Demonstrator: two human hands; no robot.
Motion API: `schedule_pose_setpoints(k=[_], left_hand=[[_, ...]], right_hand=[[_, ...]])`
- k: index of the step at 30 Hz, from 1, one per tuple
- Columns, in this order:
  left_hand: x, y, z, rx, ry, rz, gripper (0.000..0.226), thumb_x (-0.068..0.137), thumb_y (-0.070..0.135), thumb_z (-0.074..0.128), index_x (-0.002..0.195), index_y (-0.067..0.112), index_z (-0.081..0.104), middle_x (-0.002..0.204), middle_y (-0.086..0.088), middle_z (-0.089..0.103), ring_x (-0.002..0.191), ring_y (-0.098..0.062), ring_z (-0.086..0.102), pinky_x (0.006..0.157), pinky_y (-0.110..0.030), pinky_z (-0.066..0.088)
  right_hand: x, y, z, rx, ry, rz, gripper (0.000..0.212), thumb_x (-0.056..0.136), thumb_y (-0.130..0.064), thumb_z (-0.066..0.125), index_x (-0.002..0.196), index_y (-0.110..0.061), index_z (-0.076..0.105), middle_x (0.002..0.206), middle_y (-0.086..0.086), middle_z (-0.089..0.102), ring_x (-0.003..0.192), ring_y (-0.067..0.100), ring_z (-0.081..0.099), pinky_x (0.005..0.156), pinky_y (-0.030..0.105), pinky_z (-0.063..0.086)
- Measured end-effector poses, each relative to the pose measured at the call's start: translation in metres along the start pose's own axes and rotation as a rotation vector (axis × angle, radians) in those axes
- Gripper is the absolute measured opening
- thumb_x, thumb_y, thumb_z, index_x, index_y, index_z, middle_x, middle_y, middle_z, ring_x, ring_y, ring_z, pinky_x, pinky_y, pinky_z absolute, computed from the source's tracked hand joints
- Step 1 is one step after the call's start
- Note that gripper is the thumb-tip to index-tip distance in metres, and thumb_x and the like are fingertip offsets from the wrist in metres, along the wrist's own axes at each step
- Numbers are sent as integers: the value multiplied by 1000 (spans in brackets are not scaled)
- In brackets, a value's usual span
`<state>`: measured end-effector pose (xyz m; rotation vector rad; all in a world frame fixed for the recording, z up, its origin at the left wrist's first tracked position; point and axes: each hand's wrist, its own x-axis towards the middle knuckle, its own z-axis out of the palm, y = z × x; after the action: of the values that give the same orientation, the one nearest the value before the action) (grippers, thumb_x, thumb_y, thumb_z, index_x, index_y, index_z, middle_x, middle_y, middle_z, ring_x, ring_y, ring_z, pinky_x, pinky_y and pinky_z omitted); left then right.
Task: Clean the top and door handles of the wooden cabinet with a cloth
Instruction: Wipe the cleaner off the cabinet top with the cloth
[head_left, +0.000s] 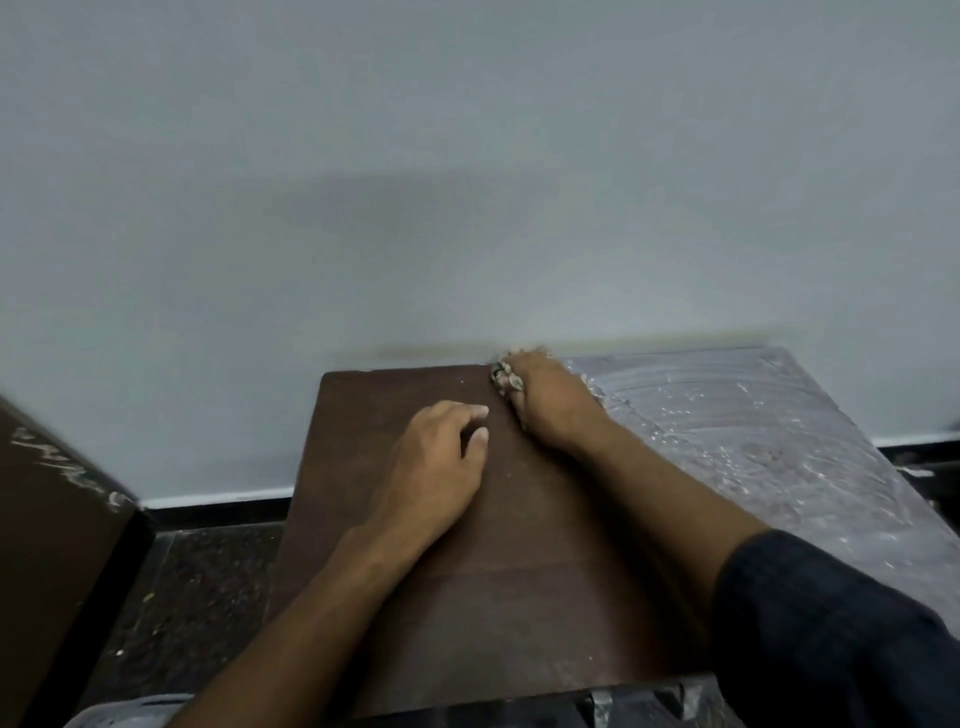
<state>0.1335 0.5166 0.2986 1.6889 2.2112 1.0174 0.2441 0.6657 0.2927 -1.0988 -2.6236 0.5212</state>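
Brown wood shows where the cabinet top (467, 545) is clean. At one o'clock the right hand (545, 400) presses the bunched cloth (506, 376), fingers curled round it. Left hand (436, 467) rests loose. Push hard into the white dust (753, 441) toward three o'clock.

There is a single view, taken from the person's head, facing forward and down. It sits close above the cabinet top (467, 545), which fills the lower middle and lower right of the frame. The wall (467, 182) takes the whole upper half, and floor (197, 587) shows at lower left.
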Motion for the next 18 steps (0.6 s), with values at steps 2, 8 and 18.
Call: schedule_pose_setpoints(k=[2, 8, 18], left_hand=[[2, -10, -9, -12, 63, -52, 31, 95, 22, 55, 124, 16, 65, 124, 3, 64, 118, -12, 55, 103, -33, 43], [30, -26, -31, -8, 185, -183, 30, 95, 23, 54, 120, 14, 68, 122, -2, 66, 116, -18, 58, 100, -26, 41], [27, -66, -58, 28, 181, -226, 35, 101, 30, 44, 124, 13, 65, 125, -3, 64, 117, -16, 55, 99, -26, 40]], right_hand=[[7, -7, 8, -62, 20, 46, 34, 101, -23, 48, 131, -10, 57, 133, 13, 58, 124, 31, 51, 107, 36, 37], [1, -85, 47, 81, 26, -33, 37, 99, -31, 44, 133, -20, 56, 134, 5, 59, 124, 24, 54, 108, 42, 41], [-7, -44, 13, 111, -5, 14, 32, 99, -12, 46, 127, -13, 61, 140, 8, 57, 134, 25, 47, 119, 33, 26]])
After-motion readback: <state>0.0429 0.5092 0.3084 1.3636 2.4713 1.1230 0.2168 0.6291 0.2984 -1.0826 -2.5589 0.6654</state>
